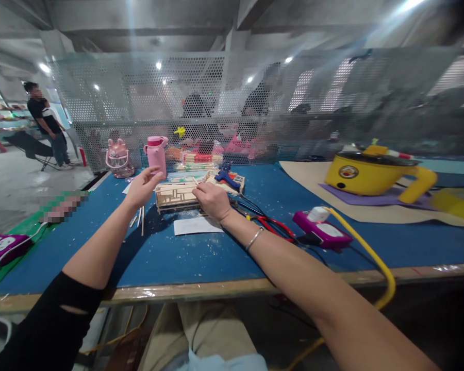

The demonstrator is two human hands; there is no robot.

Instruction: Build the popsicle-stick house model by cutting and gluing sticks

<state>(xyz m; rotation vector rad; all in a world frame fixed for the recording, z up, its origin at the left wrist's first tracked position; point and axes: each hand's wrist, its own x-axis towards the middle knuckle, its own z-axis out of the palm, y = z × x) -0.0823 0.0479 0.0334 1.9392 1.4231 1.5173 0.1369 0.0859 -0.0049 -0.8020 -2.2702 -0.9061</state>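
Observation:
A small model built of thin wooden sticks [174, 197] stands on the blue table. My left hand [142, 186] is raised just left of it, its fingers stretched out and holding nothing that I can see. Over the front right part of the model, my right hand [213, 200] has its fingers pinched together; whatever they hold is hidden or too small to name. A blue glue gun [227, 178] rests on the model's back right part. A white slip of paper [191, 226] lies in front, and loose wooden sticks [141, 221] lie to the left.
A pink bottle [156, 157] and a clear pink jug [119, 159] stand behind my left hand. Bundled sticks [201, 158] lie farther back. At right are a purple power strip [321, 230], cables and a yellow electric pot [367, 172]. A perforated metal screen [139, 98] closes the back.

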